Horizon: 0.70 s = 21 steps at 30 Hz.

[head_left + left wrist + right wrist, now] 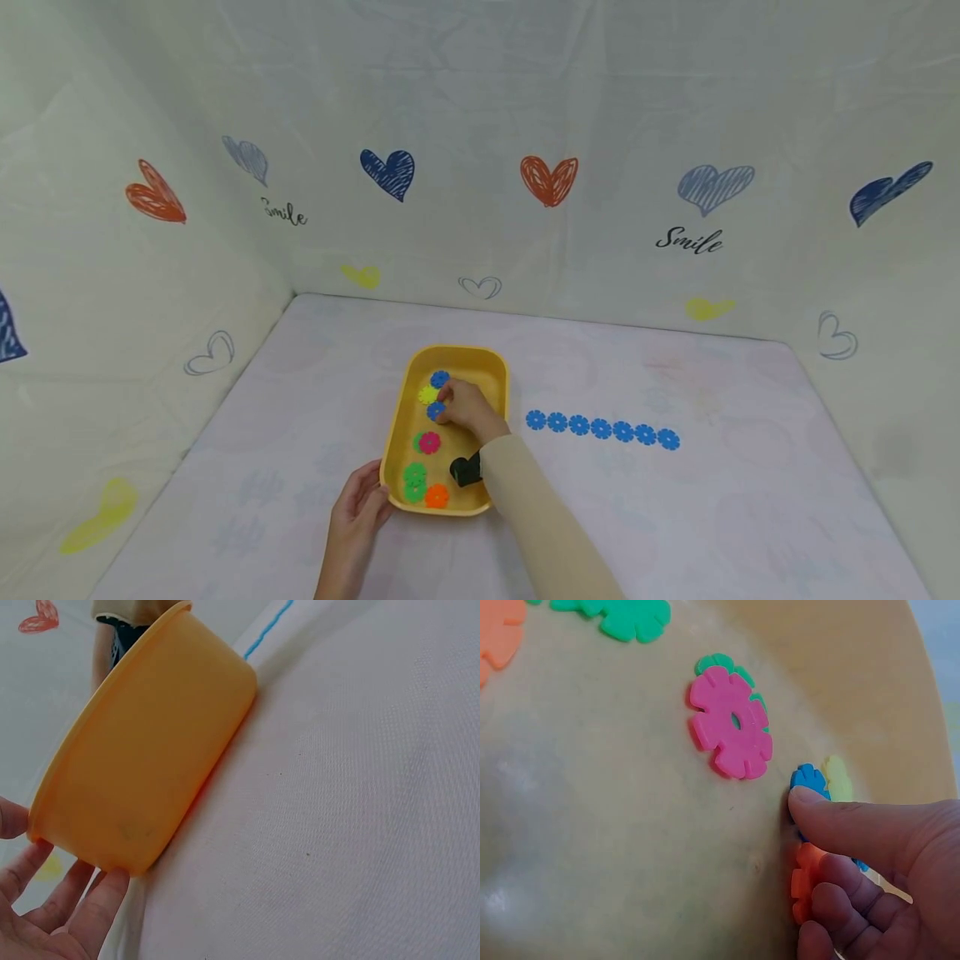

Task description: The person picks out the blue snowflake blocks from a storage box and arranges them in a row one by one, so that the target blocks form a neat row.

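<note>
The fingers (840, 896) of our right hand (467, 408) curl over a blue disc (807, 780) on the floor of the yellow tray (497, 367), the thumb laid across the top of it; in the right wrist view we pinch that disc, though most of it is hidden under the thumb. An orange disc (804, 881) lies just under the curled fingers, and a pale yellow disc (838, 778) sits touching the blue one.

Our left hand (358, 508) rests at the tray's near left corner. In the left wrist view its fingers (94, 911) are straight and relaxed, the tips touching the tray's outer wall (150, 765) just under the rim, with the thumb at the edge.

Inside the tray we also see a pink disc (430, 442) lying over a green one, another blue disc (440, 379) near the far end, a yellow disc (427, 394) beside it, two green discs (414, 482) and an orange disc (437, 497) at the near end.

The tray stands on the pale tablecloth (675, 517). To its right, well apart from it, a row of blue discs (601, 428) lies edge to edge in a line. A black wrist strap (465, 470) shows at the cuff of our beige sleeve (540, 525).
</note>
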### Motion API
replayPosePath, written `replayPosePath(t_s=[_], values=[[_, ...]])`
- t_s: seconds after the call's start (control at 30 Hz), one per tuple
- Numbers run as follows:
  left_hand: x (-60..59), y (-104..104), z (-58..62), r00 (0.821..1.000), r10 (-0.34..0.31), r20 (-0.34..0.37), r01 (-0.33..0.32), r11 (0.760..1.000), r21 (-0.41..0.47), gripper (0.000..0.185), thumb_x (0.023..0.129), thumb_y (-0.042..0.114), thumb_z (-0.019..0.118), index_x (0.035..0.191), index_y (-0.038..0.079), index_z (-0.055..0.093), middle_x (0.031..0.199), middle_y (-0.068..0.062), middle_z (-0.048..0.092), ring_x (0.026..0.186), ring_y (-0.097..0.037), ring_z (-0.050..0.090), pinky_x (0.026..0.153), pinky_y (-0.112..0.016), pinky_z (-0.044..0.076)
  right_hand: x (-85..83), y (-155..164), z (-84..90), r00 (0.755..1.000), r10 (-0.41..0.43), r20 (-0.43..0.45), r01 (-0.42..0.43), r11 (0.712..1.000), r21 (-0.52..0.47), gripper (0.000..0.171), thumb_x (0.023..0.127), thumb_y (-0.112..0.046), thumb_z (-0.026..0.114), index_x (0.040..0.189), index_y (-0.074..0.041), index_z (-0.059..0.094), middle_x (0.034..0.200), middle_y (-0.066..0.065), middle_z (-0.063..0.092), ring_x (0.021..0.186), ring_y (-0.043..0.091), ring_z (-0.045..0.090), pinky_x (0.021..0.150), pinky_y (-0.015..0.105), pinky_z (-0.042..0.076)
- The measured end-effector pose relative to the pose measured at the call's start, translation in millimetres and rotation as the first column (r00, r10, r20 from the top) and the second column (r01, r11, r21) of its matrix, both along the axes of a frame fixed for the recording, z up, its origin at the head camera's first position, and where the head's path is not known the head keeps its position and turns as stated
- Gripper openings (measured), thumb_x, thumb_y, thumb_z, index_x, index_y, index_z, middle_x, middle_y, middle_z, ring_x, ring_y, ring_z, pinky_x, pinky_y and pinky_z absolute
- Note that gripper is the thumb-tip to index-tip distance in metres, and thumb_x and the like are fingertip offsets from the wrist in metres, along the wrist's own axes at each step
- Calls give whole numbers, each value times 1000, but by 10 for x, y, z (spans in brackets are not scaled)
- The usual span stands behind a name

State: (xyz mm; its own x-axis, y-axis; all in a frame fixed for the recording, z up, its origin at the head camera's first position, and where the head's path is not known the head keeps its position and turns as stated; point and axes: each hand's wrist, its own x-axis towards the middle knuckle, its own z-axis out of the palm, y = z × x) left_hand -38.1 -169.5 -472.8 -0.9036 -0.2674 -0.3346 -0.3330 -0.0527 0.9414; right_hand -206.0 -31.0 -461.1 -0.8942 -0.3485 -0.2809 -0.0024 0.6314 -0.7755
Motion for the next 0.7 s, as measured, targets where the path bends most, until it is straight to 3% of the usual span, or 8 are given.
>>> replayPosePath(t_s=[0.7], values=[[1, 14, 28, 1000, 4, 12, -3, 1000, -11, 40, 96, 14, 45, 135, 7, 40, 137, -16, 44, 114, -16, 53, 89, -25, 52, 20, -7, 17, 1000, 11, -2, -11, 998, 69, 19, 76, -4, 73, 92, -6, 63, 89, 6, 61, 75, 18, 50, 67, 28, 49]])
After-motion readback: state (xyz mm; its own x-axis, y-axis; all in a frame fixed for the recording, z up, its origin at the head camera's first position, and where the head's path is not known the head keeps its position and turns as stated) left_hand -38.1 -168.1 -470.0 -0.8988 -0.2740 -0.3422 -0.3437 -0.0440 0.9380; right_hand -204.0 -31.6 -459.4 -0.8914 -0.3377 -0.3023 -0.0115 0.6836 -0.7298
